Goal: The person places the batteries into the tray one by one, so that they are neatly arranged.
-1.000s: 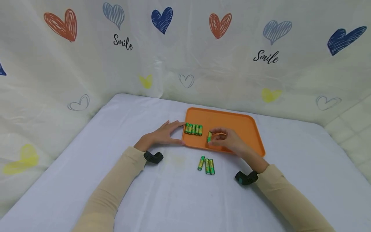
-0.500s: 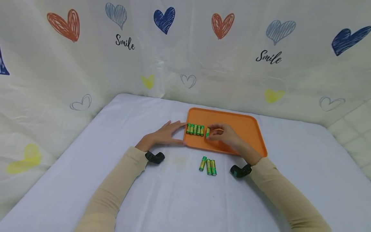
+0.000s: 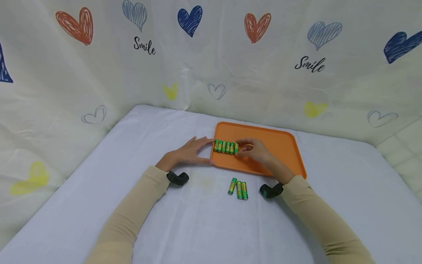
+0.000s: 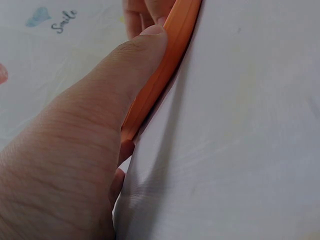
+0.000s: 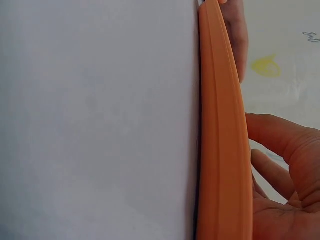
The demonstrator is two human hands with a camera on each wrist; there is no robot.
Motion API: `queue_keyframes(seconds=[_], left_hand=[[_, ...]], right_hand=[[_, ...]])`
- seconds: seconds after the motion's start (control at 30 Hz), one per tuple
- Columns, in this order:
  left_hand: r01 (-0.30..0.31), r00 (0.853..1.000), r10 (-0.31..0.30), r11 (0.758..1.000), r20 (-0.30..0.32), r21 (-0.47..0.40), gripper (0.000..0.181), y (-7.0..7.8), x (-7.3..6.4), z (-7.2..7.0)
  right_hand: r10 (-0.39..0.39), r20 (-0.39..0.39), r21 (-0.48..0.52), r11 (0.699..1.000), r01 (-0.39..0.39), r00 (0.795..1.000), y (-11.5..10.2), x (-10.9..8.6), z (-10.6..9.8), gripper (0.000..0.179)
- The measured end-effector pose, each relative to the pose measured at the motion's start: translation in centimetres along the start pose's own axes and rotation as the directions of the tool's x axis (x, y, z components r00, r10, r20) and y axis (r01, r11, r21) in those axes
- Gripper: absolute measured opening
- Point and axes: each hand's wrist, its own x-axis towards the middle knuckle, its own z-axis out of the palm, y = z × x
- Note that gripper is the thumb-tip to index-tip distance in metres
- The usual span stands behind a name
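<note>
On the orange tray [image 3: 270, 146] a row of several green-and-yellow batteries [image 3: 224, 146] lies side by side near the left end. At the row's right end my right hand [image 3: 258, 151] pinches one battery [image 3: 236, 147] between thumb and fingers, right up against its neighbour. My left hand [image 3: 189, 151] stays at the tray's left edge, fingers and thumb spread, their tips touching the rim. In the left wrist view the left thumb [image 4: 135, 55] lies along the tray's rim [image 4: 175, 40]. The rim [image 5: 225, 125] hides the batteries in the right wrist view, where part of my right hand [image 5: 295, 165] shows.
Three more batteries [image 3: 239, 190] lie on the white tablecloth [image 3: 197, 220] in front of the tray, the leftmost one slanted. A curtain [image 3: 270, 80] printed with hearts hangs behind the table. Black wrist cameras [image 3: 178, 178] sit on both wrists.
My right hand has brought its battery leftward and slightly back across the tray, up to the end of the row. The left hand has kept its place at the tray's edge.
</note>
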Motion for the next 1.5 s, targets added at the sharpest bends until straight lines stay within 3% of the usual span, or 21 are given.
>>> queue_keyframes(seconds=[0.83, 1.23, 1.5], left_hand=[[-0.003, 1.0, 0.003, 1.0, -0.009, 0.017, 0.094, 0.3, 0.0, 0.1], [-0.004, 1.0, 0.005, 1.0, -0.009, 0.024, 0.092, 0.5, -0.2, 0.1], [-0.002, 1.0, 0.002, 1.0, -0.015, 0.014, 0.093, 0.4, -0.2, 0.2]], right_hand=[[-0.002, 0.02, -0.017, 1.0, 0.002, 1.0, -0.4, -1.1, -0.4, 0.063], [0.023, 0.024, -0.027, 0.999, -0.023, 0.999, -0.3, -2.3, -0.2, 0.057], [0.013, 0.058, 0.073, 0.997, -0.017, 0.998, 0.0, -3.7, -0.4, 0.049]])
